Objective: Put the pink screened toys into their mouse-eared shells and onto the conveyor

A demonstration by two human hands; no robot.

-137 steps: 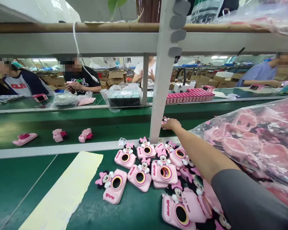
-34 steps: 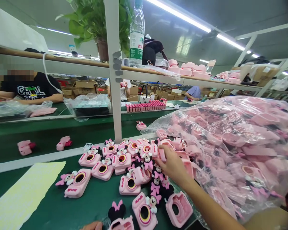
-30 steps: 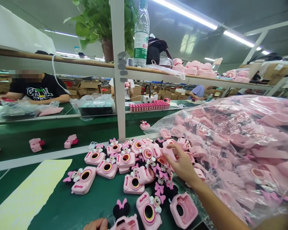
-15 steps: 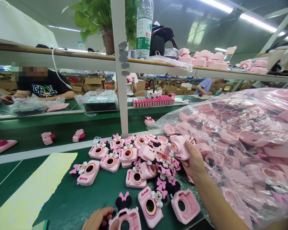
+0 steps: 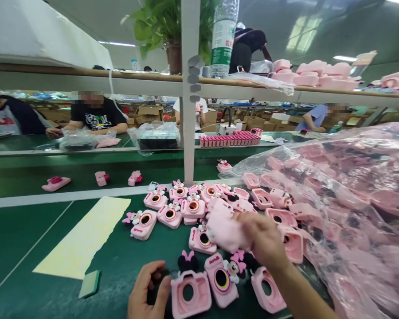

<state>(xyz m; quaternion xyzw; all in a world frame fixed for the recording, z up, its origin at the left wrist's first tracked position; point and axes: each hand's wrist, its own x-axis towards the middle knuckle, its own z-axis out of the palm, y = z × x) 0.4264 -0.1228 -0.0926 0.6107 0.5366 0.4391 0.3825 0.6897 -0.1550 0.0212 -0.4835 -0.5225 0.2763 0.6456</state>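
My right hand [image 5: 264, 239] is closed on a pink silicone camera case [image 5: 223, 230], lifted and motion-blurred above a heap of like cases [image 5: 193, 208] on the green table. My left hand [image 5: 146, 290] at the bottom edge pinches the black-eared side of another pink case [image 5: 190, 293] lying back up. A big clear plastic bag [image 5: 346, 199] full of pink cases fills the right, its mouth open toward the heap.
A white post [image 5: 189, 110] stands behind the heap. A yellow paper sheet [image 5: 84, 235] and a small green pad [image 5: 89, 283] lie left. Several pink items [image 5: 56, 182] ride the conveyor belt. Workers sit across it. A shelf above carries a bottle [image 5: 223, 37] and plant.
My right hand has pulled a pink case from the bag's mouth toward me. My left hand has come further into view, gripping the near case. The view has shifted left and down.
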